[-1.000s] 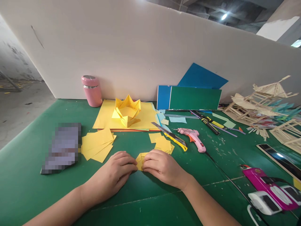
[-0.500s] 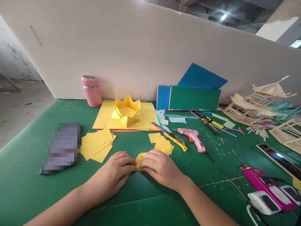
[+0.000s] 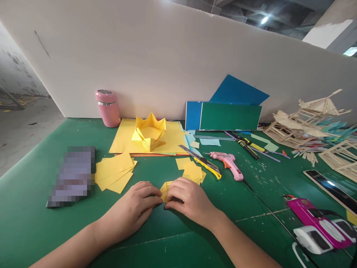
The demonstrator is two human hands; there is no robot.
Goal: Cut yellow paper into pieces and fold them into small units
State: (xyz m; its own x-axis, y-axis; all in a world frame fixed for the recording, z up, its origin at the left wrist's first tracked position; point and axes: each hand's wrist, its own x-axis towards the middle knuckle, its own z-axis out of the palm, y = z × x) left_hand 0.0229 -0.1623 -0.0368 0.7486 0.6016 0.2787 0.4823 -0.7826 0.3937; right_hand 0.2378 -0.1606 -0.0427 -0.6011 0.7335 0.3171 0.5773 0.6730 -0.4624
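Between my two hands, low over the green table [image 3: 156, 238], is a small folded piece of yellow paper [image 3: 165, 190]. My left hand [image 3: 139, 203] pinches its left edge with fingers and thumb. On the other side my right hand [image 3: 188, 199] has its curled fingers and thumb on the paper, covering its right part. A loose fan of yellow paper sheets [image 3: 115, 172] lies beyond my left hand. Smaller yellow pieces [image 3: 192, 171] lie just past my right hand. Farther back, a pointed yellow paper ring [image 3: 150, 139] stands on a stack of yellow paper [image 3: 121, 139].
Right of the paper pieces lie a yellow utility knife [image 3: 206, 165] and a pink glue gun [image 3: 230, 163], its cord running toward a magenta power strip [image 3: 315, 219]. A pink flask [image 3: 108, 109] stands at back left. Wooden stick models [image 3: 290, 128] and a phone [image 3: 331, 190] are at right.
My right thumb has shifted slightly down and left along the folded paper, with a gap opening between it and the fingers. My left hand is nearly still.
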